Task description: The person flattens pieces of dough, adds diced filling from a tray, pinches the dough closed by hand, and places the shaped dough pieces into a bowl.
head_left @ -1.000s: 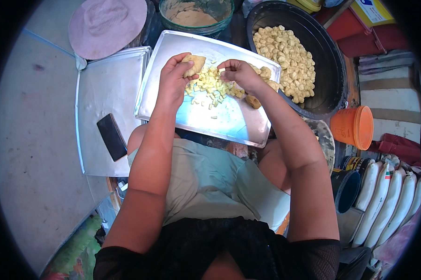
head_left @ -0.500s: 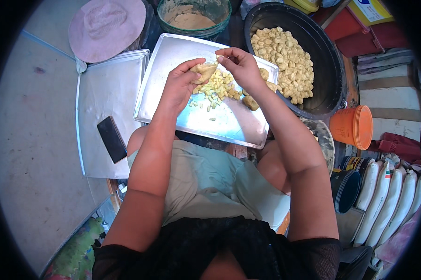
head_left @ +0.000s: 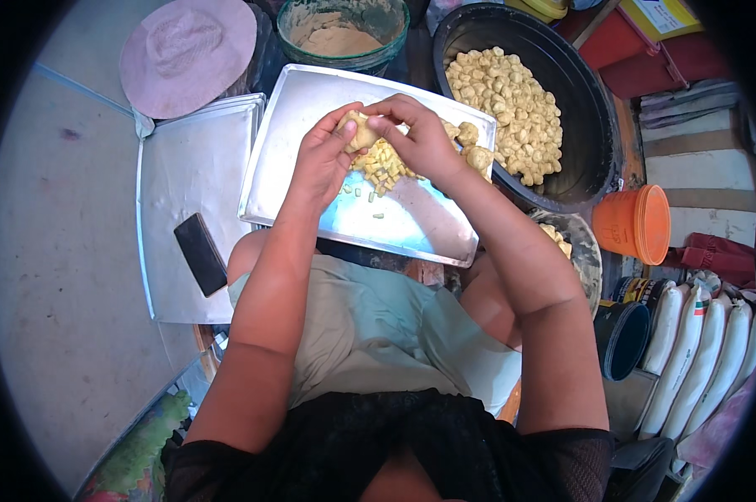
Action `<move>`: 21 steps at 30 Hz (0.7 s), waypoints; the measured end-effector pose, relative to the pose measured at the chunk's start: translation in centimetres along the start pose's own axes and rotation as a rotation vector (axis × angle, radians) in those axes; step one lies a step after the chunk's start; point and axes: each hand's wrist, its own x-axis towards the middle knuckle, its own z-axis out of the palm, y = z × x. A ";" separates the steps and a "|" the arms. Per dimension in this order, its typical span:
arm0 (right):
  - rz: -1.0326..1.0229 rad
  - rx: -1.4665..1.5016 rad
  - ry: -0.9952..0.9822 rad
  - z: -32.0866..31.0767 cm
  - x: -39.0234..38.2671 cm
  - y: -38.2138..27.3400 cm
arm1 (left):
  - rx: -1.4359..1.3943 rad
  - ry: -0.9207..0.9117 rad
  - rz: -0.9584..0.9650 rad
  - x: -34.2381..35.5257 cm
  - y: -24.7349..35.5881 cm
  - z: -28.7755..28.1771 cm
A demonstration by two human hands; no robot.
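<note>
Right hand (head_left: 418,138) moved in, pinching dough piece (head_left: 361,133); left hand (head_left: 321,152) cups it above tray's (head_left: 281,159) far half. I judge soft: hold edges lightly.

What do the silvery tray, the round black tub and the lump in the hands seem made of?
The tray looks like bare metal, perhaps aluminium: silvery, with bright glare. The tub is probably plastic, judging by its dark, slightly shiny wall and thick rim. The lump could be dough: pale yellow, matte and irregular.
</note>
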 end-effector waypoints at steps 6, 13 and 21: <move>-0.119 -0.008 -0.128 1.1 -0.4 0.8 | -0.003 0.026 0.021 -0.2 -0.1 0.0; -0.296 -0.259 -0.332 2.4 -1.7 0.6 | 0.029 0.231 -0.114 -0.5 0.2 1.9; 0.062 -0.021 0.163 -2.7 0.6 0.6 | 0.304 0.094 -0.029 -0.2 0.0 0.1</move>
